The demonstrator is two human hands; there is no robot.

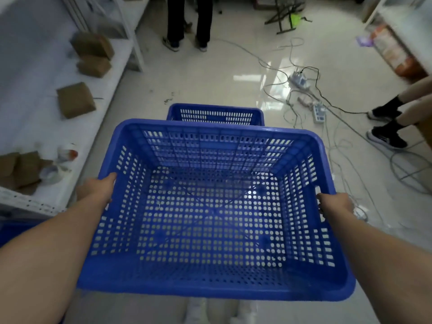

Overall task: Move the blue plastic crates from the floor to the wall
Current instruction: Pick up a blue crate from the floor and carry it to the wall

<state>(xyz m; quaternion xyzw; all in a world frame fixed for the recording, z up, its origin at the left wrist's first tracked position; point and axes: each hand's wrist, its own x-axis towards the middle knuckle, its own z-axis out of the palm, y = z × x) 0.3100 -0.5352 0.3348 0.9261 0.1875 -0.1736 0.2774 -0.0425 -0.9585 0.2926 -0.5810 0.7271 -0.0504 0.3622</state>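
Above a glossy floor (210,73) strewn with cables (327,108), left hand (98,188) and right hand (334,204) clamp an empty blue crate (210,218); keeping it level and skirting the cords looks wisest.

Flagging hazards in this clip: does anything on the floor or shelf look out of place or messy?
Yes. Loose cables and power strips sprawl tangled across the floor, right of the second crate, a tripping risk. The carried crate, gripped by the left hand and right hand, looks intact.

Perforated blue plastic crate (217,206); glossy floor (210,73).
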